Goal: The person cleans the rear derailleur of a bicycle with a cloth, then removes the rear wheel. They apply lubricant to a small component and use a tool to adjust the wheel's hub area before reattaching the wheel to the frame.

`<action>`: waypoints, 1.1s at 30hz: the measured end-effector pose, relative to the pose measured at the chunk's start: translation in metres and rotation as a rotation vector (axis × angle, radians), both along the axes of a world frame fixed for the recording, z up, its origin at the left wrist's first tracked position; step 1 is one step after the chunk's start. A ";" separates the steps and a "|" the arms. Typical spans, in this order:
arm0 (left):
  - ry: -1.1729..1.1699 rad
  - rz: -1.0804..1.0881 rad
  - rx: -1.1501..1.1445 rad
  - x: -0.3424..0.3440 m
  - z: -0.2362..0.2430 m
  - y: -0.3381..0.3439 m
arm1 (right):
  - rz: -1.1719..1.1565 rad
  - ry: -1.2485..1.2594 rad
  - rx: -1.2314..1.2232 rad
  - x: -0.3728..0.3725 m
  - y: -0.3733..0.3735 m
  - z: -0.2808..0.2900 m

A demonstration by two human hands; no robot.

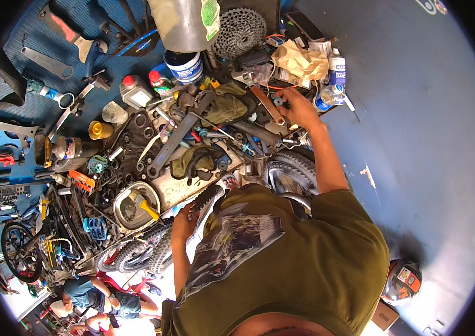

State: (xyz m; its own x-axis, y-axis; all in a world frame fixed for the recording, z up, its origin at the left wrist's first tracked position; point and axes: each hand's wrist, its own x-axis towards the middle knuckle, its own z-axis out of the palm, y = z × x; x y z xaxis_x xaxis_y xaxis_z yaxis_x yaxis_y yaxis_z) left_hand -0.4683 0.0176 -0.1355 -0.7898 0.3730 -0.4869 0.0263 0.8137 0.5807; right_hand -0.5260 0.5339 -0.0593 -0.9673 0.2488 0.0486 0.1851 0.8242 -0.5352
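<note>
My right hand (300,110) reaches over the far right of the cluttered bench, fingers and thumb apart. Between their tips lies a small grey round part (278,102); whether they touch it is hard to see. Beside them an adjustable wrench (267,104) with a rust-brown handle lies slanted. At the bench's near edge, my left hand (183,225) is curled on a knobby bicycle tyre (206,200), its fingertips partly hidden. A metal tray (121,208) nearby holds a yellow-handled brush (149,209).
Brown paper (303,60), bottles (336,66) and a phone (306,26) crowd the far right. A long dark wrench (177,140) lies mid-bench among loose parts. Tools hang on the blue wall panel (19,73). Other people (100,297) are at lower left; a helmet (402,281) is at lower right.
</note>
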 end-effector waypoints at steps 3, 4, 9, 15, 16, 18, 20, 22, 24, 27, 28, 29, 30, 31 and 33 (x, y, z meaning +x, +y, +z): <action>0.028 -0.023 0.016 0.001 -0.002 -0.003 | -0.010 -0.006 -0.047 0.002 -0.003 0.002; 0.032 -0.028 0.023 0.001 -0.003 -0.005 | -0.011 0.005 -0.052 0.003 -0.004 0.001; 0.007 -0.030 0.050 -0.003 0.007 0.000 | -0.051 0.048 -0.203 0.002 0.002 -0.007; -0.019 0.002 0.199 -0.009 0.031 0.011 | 0.045 0.261 -1.244 0.012 -0.029 0.037; -0.021 0.008 0.243 -0.012 0.039 0.015 | 0.121 0.295 -1.379 0.011 -0.035 0.040; -0.040 0.025 0.292 -0.017 0.059 0.023 | 0.246 0.339 -1.405 0.006 -0.048 0.043; -0.028 0.029 0.330 -0.022 0.082 0.031 | 0.324 0.330 -1.424 0.001 -0.063 0.054; 0.020 0.029 0.349 -0.028 0.103 0.035 | 0.340 0.302 -1.395 -0.003 -0.072 0.057; 0.118 0.036 0.369 -0.035 0.111 0.032 | 0.402 0.277 -1.352 -0.006 -0.081 0.061; 0.226 0.193 0.360 -0.049 0.116 0.019 | 0.411 0.210 -1.243 -0.009 -0.100 0.065; 0.227 0.249 0.364 -0.057 0.117 0.011 | 0.406 0.198 -1.198 -0.011 -0.111 0.066; 0.314 0.284 0.323 -0.064 0.122 0.004 | 0.396 0.236 -1.143 -0.013 -0.124 0.064; 0.419 0.284 0.325 -0.072 0.117 -0.006 | 0.424 0.194 -1.145 -0.016 -0.134 0.059; 0.490 0.335 0.280 -0.079 0.114 -0.018 | 0.449 0.153 -1.145 -0.019 -0.144 0.053; 0.532 0.475 0.201 -0.100 0.093 -0.039 | 0.507 0.110 -1.091 -0.026 -0.163 0.054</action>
